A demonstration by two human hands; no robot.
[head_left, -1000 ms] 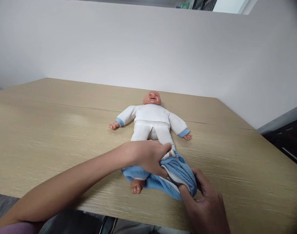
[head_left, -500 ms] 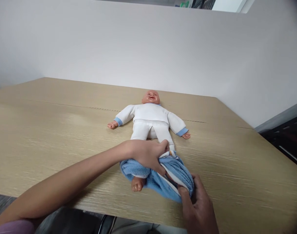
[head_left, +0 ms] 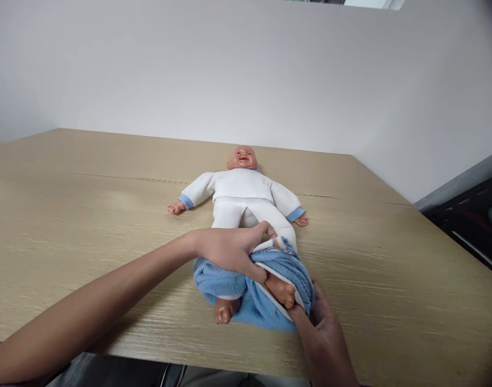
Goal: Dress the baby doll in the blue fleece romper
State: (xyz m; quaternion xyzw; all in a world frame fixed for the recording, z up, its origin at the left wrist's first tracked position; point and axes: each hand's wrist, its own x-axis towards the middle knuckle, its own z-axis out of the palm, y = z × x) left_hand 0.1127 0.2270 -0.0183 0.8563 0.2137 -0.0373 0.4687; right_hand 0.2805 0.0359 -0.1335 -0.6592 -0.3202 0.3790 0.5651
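Note:
A baby doll (head_left: 243, 184) in a white top with blue cuffs and white leggings lies on its back, feet toward me. Blue fleecy doll pants (head_left: 265, 303) are bunched around its lower legs. One foot (head_left: 226, 310) sticks out of the left leg opening; the other foot (head_left: 285, 294) shows in the right one. My left hand (head_left: 233, 250) lies across the shins, thumb and fingers closed around the doll's leg at the bunched cloth; its fingertips are partly hidden. My right hand (head_left: 320, 325) pinches the pants' right leg at its hem, beside the toes.
The doll rests on a wooden table (head_left: 88, 215) with a seam running across it. Behind stands a pale wall (head_left: 189, 70). A dark object (head_left: 471, 220) is at the right, beyond the table edge.
The doll's right-side foot has come into sight through the pant leg's opening. My right hand has pulled the cloth slightly back, and the view has shifted a little.

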